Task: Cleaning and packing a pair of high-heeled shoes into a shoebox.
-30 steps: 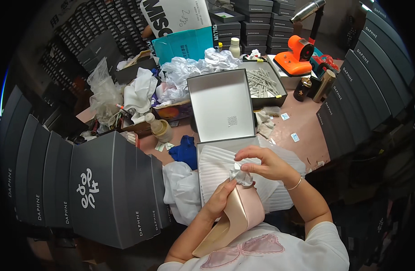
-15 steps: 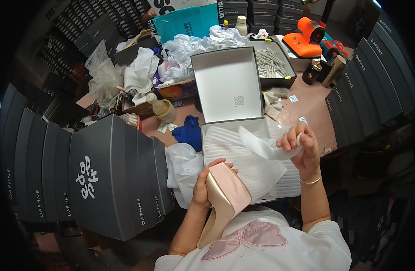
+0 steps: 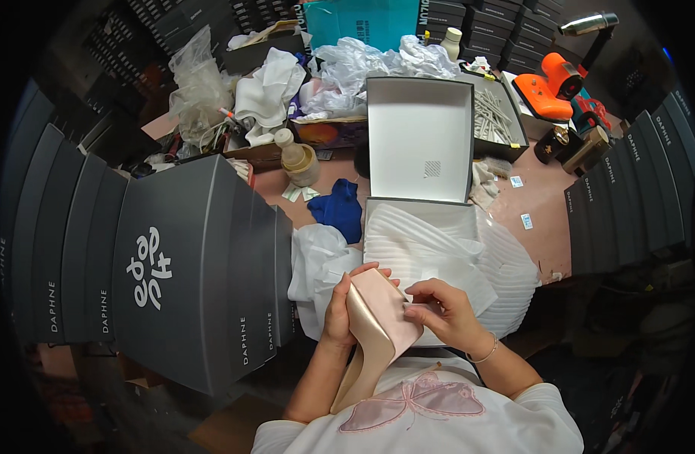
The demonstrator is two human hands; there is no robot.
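Note:
My left hand (image 3: 341, 310) is wrapped round a champagne-coloured high-heeled shoe (image 3: 375, 340), whose pale pink sole faces up. At the sole's right edge is my right hand (image 3: 447, 314), thumb and forefinger drawn together; what lies between them, if anything, is too small to make out. Beyond the shoe stands an open shoebox (image 3: 419, 198) with its white-lined lid raised. White ribbed foam sheets (image 3: 506, 276) lie in the box and spill over its right side. Crumpled white tissue paper (image 3: 317, 265) sits to the left of the box.
Dark grey shoeboxes (image 3: 173, 272) are stacked at the left, and more shoeboxes (image 3: 627, 189) at the right. Behind the open box are a blue cloth (image 3: 337, 210), a bottle (image 3: 298, 160), a box of white sticks (image 3: 493, 121) and an orange device (image 3: 548, 94).
My right hand has let go of the white foam strip, which now lies in the box, and has come down to the sole. My left hand keeps hold of the shoe.

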